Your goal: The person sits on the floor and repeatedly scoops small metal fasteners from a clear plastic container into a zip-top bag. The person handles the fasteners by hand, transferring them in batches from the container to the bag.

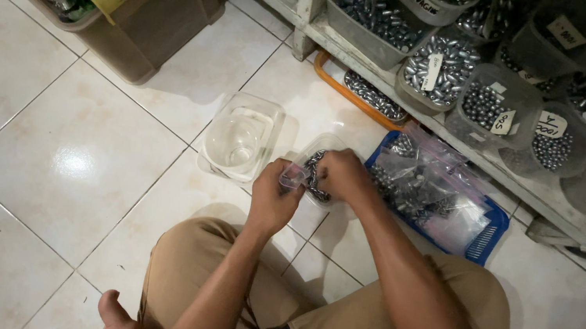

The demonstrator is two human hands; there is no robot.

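I sit cross-legged on the tiled floor. My left hand (273, 199) pinches a small clear plastic bag (293, 177) by its mouth. My right hand (340, 175) is closed over a clear tub of small grey metal pieces (315, 162), fingers down among them; what it grips is hidden. An empty clear rectangular tub (239, 137) stands just left of both hands.
A blue basket (487, 235) with filled clear bags lies to the right. A low white shelf (428, 116) behind carries several tubs of metal pieces with paper tags. An orange tray (357, 92) sits under it. Brown bins (151, 14) stand at the back left.
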